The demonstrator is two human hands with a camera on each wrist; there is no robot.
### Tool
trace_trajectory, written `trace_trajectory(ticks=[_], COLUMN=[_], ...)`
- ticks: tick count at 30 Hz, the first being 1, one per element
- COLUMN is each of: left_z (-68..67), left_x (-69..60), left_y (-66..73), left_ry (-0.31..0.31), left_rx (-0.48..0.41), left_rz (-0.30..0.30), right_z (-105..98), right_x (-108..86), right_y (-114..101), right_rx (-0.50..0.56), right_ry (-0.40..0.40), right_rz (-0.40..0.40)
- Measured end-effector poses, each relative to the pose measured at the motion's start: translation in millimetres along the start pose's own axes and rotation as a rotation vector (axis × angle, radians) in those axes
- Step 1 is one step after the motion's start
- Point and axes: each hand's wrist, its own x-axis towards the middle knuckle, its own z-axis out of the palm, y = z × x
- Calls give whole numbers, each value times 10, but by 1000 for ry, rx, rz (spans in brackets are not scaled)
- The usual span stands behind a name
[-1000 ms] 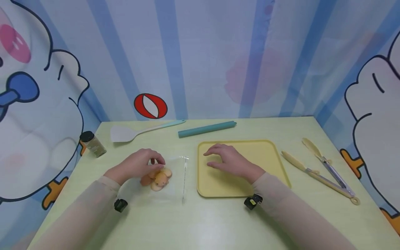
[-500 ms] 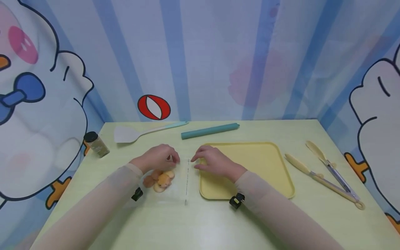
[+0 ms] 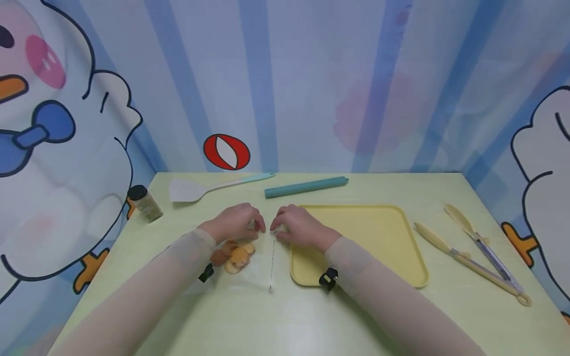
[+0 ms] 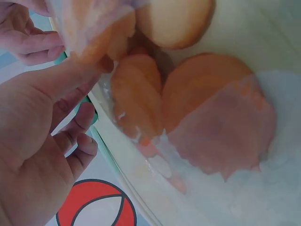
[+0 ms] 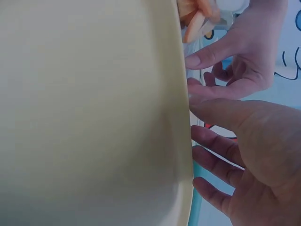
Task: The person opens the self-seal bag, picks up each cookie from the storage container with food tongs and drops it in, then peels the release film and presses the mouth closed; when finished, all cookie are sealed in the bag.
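A clear plastic bag (image 3: 255,284) with a zip strip (image 3: 272,262) along its right side lies on the table. Inside are several orange-brown, biscuit-like pieces (image 3: 239,257), seen close in the left wrist view as rounded pieces (image 4: 216,113). My left hand (image 3: 236,222) is over the bag's upper part, thumb and fingers bent close to the film. Facing it, my right hand (image 3: 303,227) has its thumb and forefinger at the far end of the zip strip. In the right wrist view, the tray rim hides the right fingertips (image 5: 195,129), so their contact with the bag is unclear.
Directly right of the bag is a yellow tray (image 3: 369,242), partly under my right hand. Yellow-tipped tongs (image 3: 472,262) lie spread farther right. Toward the back are a white spatula (image 3: 189,191) and a teal cylinder (image 3: 307,187). A black-lidded jar (image 3: 146,203) stands at left.
My left hand has moved right from above the biscuit-like pieces toward the zip strip. My right hand has come left from over the tray to the strip's far end. The view has shifted slightly.
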Motion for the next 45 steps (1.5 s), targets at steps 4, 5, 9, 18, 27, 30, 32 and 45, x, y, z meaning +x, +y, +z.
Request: trace_trajectory(ticks=[4,5,9,18,27,30,32,45], left_z=[27,33,38,17,32,30,16,-35], left_x=[25,31,45,54,68,70,65,39], left_y=[-3,0,34,101,114,110,100,37], left_ry=[-1,-3,-7,-22,-13,-15,-12,-24], left_rx=[-18,-18,-1,17,28,20,17,0], left_rz=[19,26,35,-5,30,15,-2,-46], right_z=[1,5,20,-6,-1,8,9,-27], right_x=[33,36,41,33,66,87,106,134], right_y=[26,36,77,71,104,109,96,21], right_rx=[-55,-65,-111,-121,-107,-106,-99,-149], right_ry=[-29,-35,-52,-52,-67,-66,-59,-64], right_rz=[14,21,50,83,72,57,29,-33])
